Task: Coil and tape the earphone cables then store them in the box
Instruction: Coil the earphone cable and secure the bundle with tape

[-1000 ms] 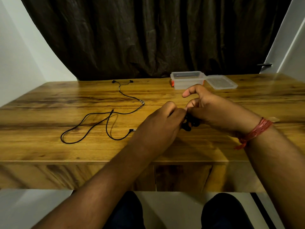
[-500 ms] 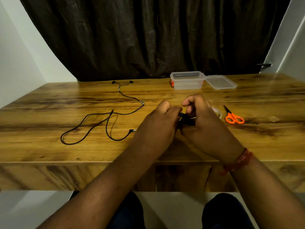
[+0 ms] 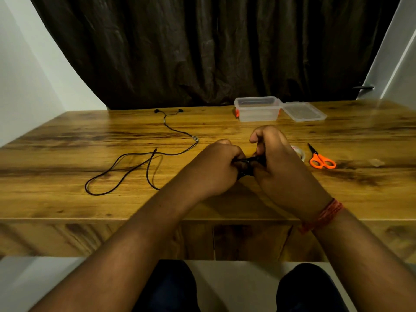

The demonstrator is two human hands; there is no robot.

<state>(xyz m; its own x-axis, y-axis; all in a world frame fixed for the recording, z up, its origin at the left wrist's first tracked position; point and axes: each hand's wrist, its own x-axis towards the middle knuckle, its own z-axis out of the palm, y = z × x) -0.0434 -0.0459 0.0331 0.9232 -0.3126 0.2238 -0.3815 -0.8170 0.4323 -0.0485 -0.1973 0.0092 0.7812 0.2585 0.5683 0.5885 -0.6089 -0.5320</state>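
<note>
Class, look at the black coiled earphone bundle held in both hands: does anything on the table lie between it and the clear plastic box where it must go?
Nothing visible does. The black coiled earphone bundle is gripped between the left hand and right hand. The open clear plastic box sits straight beyond, with bare wooden table between. The orange-handled scissors lie off right.

The table [image 3: 67, 206] holds everything. In the middle, near the front edge, the left hand [image 3: 213, 170] and the right hand [image 3: 279, 167] meet, and both hold a bundle of cable [image 3: 246, 164] between them. Left of the hands, a loose earphone cable [image 3: 126, 170] lies spread out on the table, with its earbuds at the far side. Far behind the hands sits the box [image 3: 257, 109], and its lid [image 3: 304, 111] lies just to its right. Right of the hands is a tape roll [image 3: 299, 152], partly hidden. The scissors [image 3: 320, 158] lie just right of the tape.
</note>
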